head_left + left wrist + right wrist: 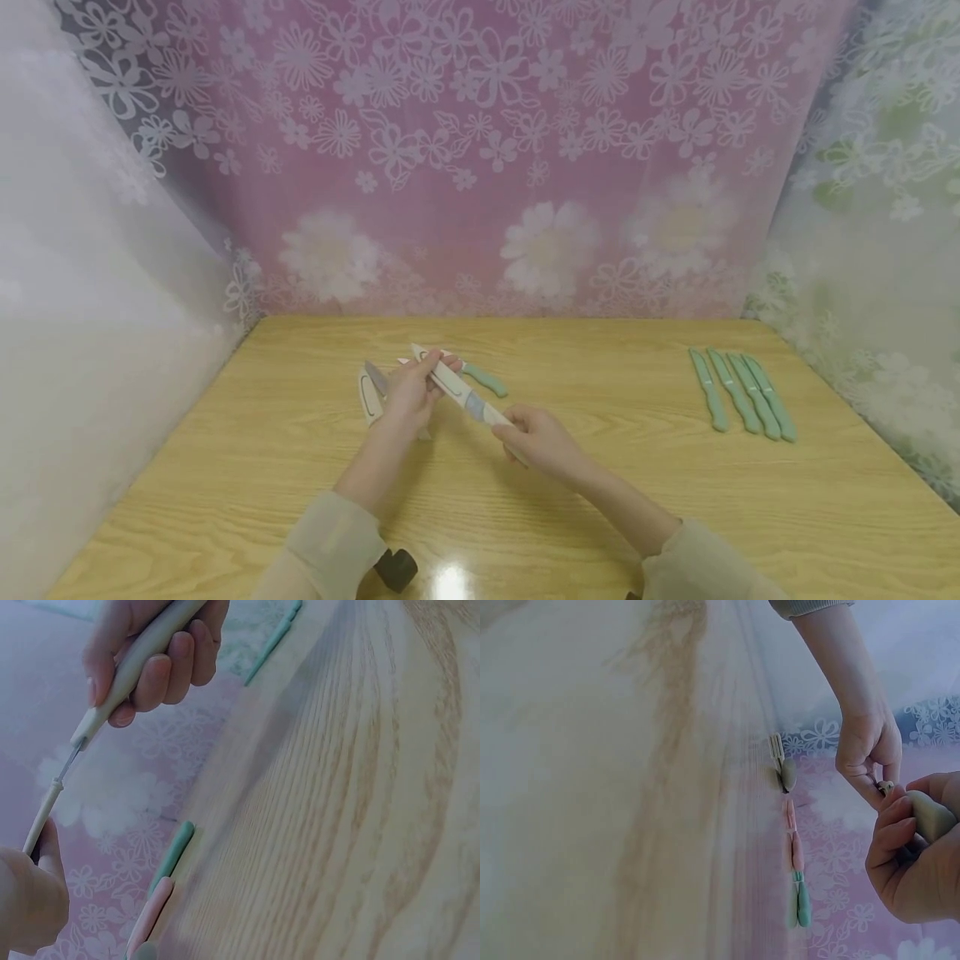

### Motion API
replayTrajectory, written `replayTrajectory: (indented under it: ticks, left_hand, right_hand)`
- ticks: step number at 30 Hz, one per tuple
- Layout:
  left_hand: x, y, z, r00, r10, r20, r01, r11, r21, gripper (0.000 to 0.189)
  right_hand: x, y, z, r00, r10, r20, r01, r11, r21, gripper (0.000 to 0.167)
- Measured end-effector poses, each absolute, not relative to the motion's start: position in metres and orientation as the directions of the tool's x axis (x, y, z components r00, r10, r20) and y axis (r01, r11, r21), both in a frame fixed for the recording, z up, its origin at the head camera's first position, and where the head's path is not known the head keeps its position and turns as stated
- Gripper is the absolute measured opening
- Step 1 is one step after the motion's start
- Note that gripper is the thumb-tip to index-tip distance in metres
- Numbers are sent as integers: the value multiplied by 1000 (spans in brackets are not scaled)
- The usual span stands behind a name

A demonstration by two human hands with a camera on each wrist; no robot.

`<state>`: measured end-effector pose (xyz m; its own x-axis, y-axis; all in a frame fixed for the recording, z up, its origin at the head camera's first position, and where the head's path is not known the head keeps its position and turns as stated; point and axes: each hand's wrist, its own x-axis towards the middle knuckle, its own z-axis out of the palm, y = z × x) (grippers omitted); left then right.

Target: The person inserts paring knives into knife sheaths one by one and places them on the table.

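Note:
My left hand pinches a cream knife sheath over the middle of the table. The right hand grips the cream handle of a knife, its fingers wrapped round it. Between handle and sheath a short stretch of bare blade shows; the rest of the blade is hidden in the sheath. Knife and sheath lie in one slanting line, held above the wood. In the right wrist view the handle's rounded end sticks out of the right hand.
Behind the left hand lies a green-handled knife, with a pink one near it. A bare blade and a cream sheath lie to its left. Several green knives form a row at the right. Floral curtains enclose the table.

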<state>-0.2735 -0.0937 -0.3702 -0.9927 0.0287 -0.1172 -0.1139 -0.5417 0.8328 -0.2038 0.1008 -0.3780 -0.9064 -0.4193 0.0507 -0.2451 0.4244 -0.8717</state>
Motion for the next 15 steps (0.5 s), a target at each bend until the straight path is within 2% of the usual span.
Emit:
replayTrajectory:
  ticks: [15]
  left_hand:
    - [-268,-89,-371,-995,19,-95,-90,-547,832,36]
  right_hand:
    - [-203,93,-370,-908,-416,39,-239,442,-865,30]
